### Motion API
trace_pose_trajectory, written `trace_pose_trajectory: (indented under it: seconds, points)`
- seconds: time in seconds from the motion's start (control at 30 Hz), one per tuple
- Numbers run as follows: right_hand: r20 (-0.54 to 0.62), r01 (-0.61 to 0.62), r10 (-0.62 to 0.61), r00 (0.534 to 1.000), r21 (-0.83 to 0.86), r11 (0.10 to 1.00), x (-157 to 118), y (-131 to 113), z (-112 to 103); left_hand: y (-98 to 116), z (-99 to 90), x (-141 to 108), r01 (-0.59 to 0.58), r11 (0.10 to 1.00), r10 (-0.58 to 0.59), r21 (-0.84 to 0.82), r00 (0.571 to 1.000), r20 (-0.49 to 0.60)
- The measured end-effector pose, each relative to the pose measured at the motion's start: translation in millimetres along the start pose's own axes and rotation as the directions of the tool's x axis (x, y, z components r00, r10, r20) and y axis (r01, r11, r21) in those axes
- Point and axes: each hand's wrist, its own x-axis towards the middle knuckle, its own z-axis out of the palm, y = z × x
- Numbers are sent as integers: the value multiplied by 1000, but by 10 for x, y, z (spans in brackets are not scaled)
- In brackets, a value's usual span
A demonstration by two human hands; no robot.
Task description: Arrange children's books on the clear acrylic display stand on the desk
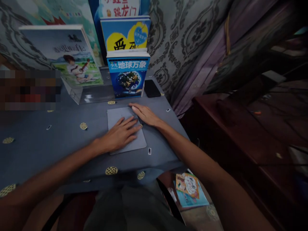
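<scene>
A thin grey notebook [121,113] with rounded corners lies flat on the table in front of me. My left hand [124,134] rests palm down across its middle, fingers spread. At the notebook's upper right edge is my right hand [145,115], its fingers stretched out to the left along the far side. Whether the right fingertips press on the cover or the cloth, I cannot tell. Just beyond stands a blue book [128,77] with a globe on its cover.
Dark blue cloth with yellow pineapples covers the table [64,141]. A clear stand [96,94] holds upright books, including one with a guitar player [77,61]. A black phone [152,88] lies by the wall. Books [192,192] lie below, right; a dark red cabinet [223,128] stands beyond.
</scene>
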Motion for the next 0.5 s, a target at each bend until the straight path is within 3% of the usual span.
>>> trace_pose_trajectory:
  seconds: [0.2, 0.5]
  points:
    - [15, 25, -25, 1000, -25, 999, 1, 2, -29, 332, 29, -144, -160, 984, 164, -74, 984, 63]
    - [-28, 12, -12, 1000, 21, 1000, -17, -48, -87, 283, 5, -314, -160, 984, 160, -72, 987, -12]
